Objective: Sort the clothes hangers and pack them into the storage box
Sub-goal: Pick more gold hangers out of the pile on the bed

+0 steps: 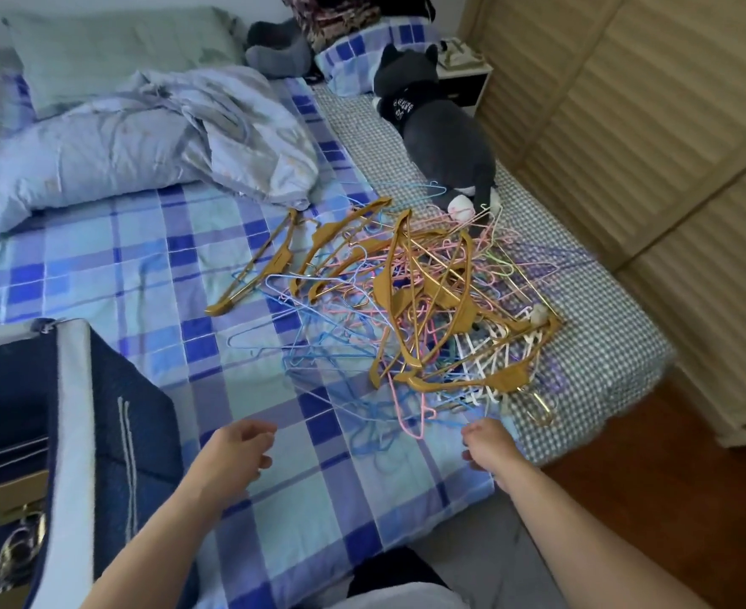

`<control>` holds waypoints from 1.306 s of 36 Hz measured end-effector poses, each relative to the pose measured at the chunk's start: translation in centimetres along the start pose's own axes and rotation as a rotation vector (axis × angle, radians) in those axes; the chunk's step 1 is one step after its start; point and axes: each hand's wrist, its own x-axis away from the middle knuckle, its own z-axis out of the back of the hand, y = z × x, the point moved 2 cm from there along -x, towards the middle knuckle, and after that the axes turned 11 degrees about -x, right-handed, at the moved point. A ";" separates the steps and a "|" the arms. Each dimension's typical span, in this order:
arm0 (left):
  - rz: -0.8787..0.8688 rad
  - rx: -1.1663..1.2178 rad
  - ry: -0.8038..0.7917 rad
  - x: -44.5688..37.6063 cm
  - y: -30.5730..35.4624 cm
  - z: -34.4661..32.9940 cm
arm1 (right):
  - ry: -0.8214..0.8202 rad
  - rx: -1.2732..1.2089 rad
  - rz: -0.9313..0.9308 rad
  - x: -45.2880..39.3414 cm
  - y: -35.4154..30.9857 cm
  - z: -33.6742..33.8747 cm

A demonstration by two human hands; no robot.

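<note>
A tangled pile of clothes hangers (410, 301) lies on the checked bedsheet: thick mustard-gold plastic ones, thin pink, blue and white wire ones. One gold hanger (257, 265) lies apart at the pile's left. The dark blue fabric storage box (77, 415) stands at the lower left with its top open. My left hand (239, 450) hovers over the sheet just short of the pile, fingers loosely curled and holding nothing. My right hand (487, 443) is at the pile's near edge beside blue wire hangers (375, 415), fingers curled, with nothing visibly held.
A crumpled pale-blue duvet (151, 142) fills the bed's back left. A grey plush cat (441, 129) lies behind the pile. A slatted wooden wardrobe (652, 125) runs along the right, with wooden floor (625, 454) below it.
</note>
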 end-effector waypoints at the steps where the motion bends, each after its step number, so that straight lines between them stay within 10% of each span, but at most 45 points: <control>1: 0.016 0.006 0.020 -0.3 0.6 -0.3 | -0.018 -0.014 -0.008 -0.9 -0.6 0.0; 21: 0.262 0.265 0.285 2.1 5.7 -5.0 | -0.130 0.455 0.143 -16.9 -15.5 -5.9; 37: 0.302 0.440 0.235 1.6 6.1 -6.6 | 0.024 -0.121 0.444 -11.9 -17.4 1.6; 47: 0.081 0.316 -0.046 -0.5 15.5 -12.5 | -0.322 -0.565 0.214 -1.9 -13.2 2.6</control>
